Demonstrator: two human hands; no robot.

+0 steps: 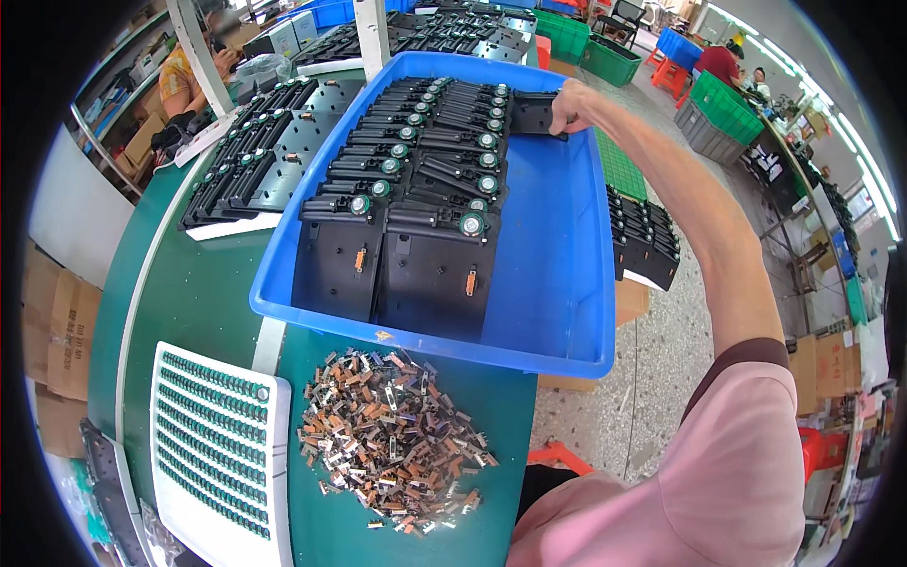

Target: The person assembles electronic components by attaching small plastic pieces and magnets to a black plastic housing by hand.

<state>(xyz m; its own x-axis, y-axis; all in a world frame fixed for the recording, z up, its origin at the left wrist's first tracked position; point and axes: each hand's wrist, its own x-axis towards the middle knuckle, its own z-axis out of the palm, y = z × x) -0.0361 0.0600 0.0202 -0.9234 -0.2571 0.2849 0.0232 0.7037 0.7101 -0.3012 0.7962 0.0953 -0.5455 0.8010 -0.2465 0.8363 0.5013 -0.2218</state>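
Note:
My right hand (573,106) reaches to the far right corner of a large blue plastic tray (557,236), its fingers closed on the edge of a black plastic panel (535,115). That panel lies in the tray's far right part. Beside it, two overlapping columns of similar black panels (427,274) fill the tray's left and middle, each with a black cylindrical part and a round silver piece on a green board. Small orange-brown components (470,282) show on the nearest panels. My left hand is not in view.
Near the tray, a heap of small metal-and-brown components (397,444) lies on the green table (213,312). Left of it stands a white foam board (279,472) with rows of green circuit boards. More black panels (293,156) lie beyond. Another person (179,80) sits at far left.

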